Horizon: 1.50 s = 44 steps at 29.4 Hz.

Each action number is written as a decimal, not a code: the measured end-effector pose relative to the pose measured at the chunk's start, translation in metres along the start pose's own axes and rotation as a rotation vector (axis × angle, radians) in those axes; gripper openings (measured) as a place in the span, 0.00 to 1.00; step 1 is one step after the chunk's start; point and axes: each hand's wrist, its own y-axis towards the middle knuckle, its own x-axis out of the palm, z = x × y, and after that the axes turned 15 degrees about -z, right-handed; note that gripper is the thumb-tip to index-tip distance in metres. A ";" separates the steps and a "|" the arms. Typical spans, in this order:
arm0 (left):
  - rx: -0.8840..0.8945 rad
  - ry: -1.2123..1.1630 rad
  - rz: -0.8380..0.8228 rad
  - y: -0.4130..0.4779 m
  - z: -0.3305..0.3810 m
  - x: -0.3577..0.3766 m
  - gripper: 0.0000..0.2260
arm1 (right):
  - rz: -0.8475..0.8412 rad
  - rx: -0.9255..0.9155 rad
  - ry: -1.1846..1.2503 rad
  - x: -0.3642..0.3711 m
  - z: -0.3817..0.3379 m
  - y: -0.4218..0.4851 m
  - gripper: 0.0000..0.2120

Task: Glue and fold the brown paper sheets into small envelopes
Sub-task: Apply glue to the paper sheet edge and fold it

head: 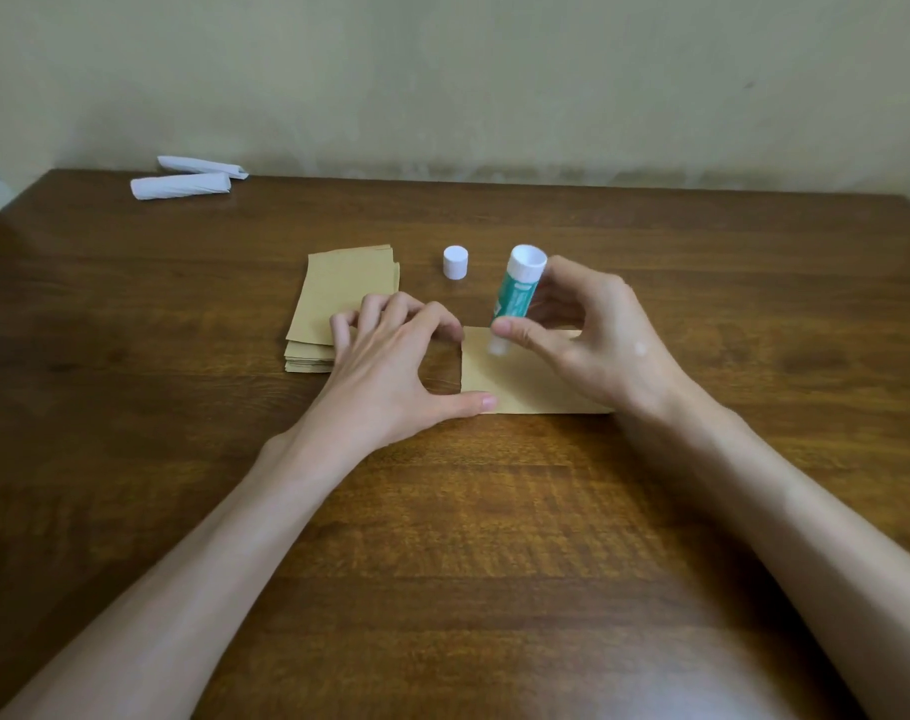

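A single brown paper sheet (520, 381) lies flat on the wooden table (442, 537) in the middle. My right hand (593, 335) grips a green and white glue stick (517, 298), tilted, with its lower end touching the sheet's far left edge. My left hand (390, 361) spreads beside the sheet; its thumb presses the sheet's near left corner and a fingertip touches the far left corner. A stack of brown sheets (338, 298) sits just left, partly under my left fingers. The glue stick's white cap (455, 262) stands alone behind the sheet.
Two folded white paper pieces (182, 184) lie at the table's far left, near the wall (494, 70). The table's far edge meets the wall. Bare wood stretches between my forearms and to the right of the sheet.
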 end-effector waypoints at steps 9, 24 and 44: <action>-0.015 0.022 -0.025 0.000 0.001 -0.002 0.40 | -0.177 -0.039 -0.043 0.013 0.000 -0.006 0.09; -0.025 0.036 -0.042 0.001 0.002 -0.003 0.39 | -0.104 -0.002 -0.168 0.021 0.002 0.020 0.12; -0.023 0.006 -0.010 0.001 0.000 -0.001 0.35 | 0.049 0.037 0.125 -0.006 0.000 0.008 0.16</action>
